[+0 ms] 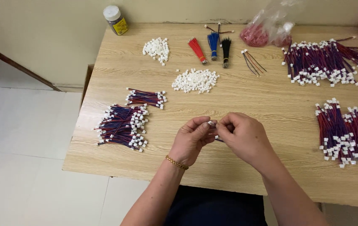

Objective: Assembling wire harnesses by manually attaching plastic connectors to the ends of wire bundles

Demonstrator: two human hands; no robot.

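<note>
The left hand (191,140) and right hand (241,134) met above the desk (271,104), each pinching one end of a small white plug (211,123) with what looked like a thin wire trailing below. Loose plugs (195,80) lay heaped within reach ahead, and finished wire bundles (122,125) were stacked aside to the left.
</note>
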